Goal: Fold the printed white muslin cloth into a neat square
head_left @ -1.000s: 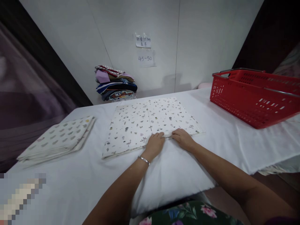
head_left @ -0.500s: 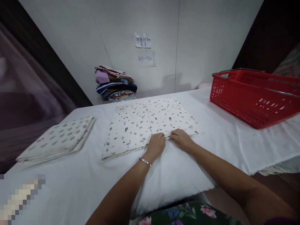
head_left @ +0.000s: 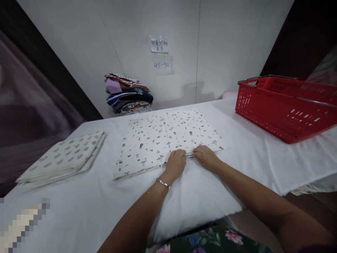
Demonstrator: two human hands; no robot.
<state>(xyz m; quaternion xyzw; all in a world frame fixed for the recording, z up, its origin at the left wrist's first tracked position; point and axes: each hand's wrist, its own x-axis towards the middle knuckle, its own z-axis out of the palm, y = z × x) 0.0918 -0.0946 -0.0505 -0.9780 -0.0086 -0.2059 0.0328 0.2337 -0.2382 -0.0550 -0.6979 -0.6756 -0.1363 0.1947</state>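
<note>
A white cloth (head_left: pixel 152 135) printed with small palms, birds and other figures lies folded in layers, flat on the white-covered table. My left hand (head_left: pixel 177 162), with a silver bracelet at its wrist, has its fingers curled over the middle of the cloth's near edge. Just to its right, my right hand (head_left: pixel 206 157) grips the same edge, fingers on top. A short stretch of layered edge shows between the two hands. Both thumbs are hidden.
Another folded cloth (head_left: pixel 65 154) with grey prints lies at the left. Folded fabrics (head_left: pixel 129 96) are piled at the back against the wall. A red basket (head_left: pixel 284 109) with metal handles stands at the right. Two paper notes (head_left: pixel 162 65) hang on the wall.
My right hand has shifted slightly right along the cloth's near edge, so the gap between my hands is a little wider. My left hand stays almost in place.
</note>
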